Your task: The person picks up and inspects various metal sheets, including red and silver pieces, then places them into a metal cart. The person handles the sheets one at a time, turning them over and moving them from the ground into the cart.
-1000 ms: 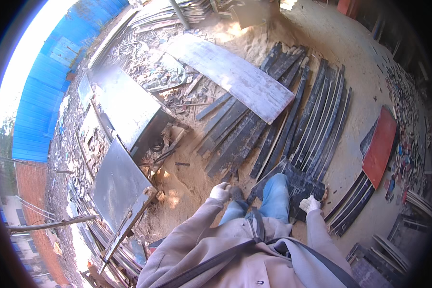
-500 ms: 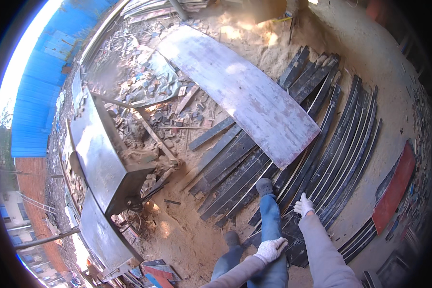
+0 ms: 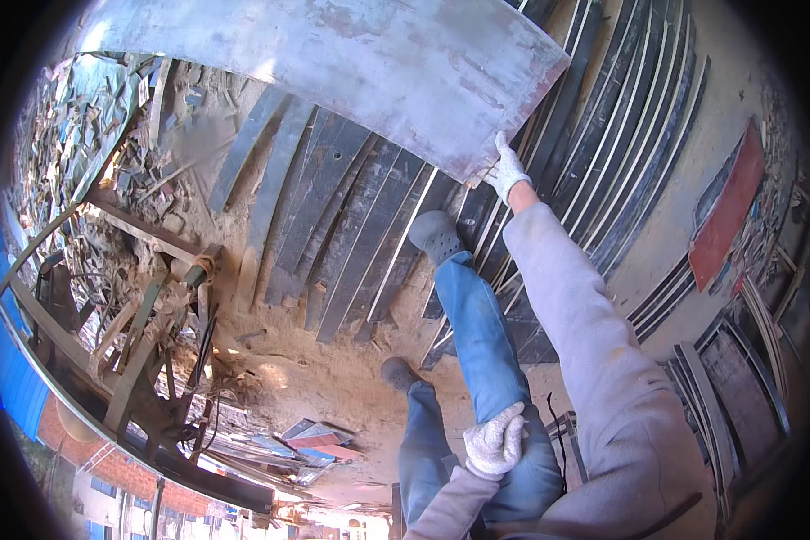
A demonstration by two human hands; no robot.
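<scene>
A large whitish, worn board (image 3: 423, 81) lies across the dark strips at the top. My right hand (image 3: 511, 175), in a white glove, is at its near end, thumb over the top face and fingers curled at the edge, gripping it. My left hand (image 3: 495, 443), also gloved, rests against my bent knee with its fingers curled in. Nothing shows in it. Beneath the board and beside it lie several long dark wooden strips (image 3: 360, 234).
A metal-topped machine frame (image 3: 144, 360) stands at left, by a heap of wood scraps (image 3: 72, 135). Red and grey offcuts (image 3: 319, 441) lie behind my feet. A red panel (image 3: 727, 211) lies at right, with more stacked boards (image 3: 738, 387) at lower right.
My right hand has reached forward to the board's near end and gripped it. My view has turned and come nearer. My left hand stays by the knee, its fingers now more curled.
</scene>
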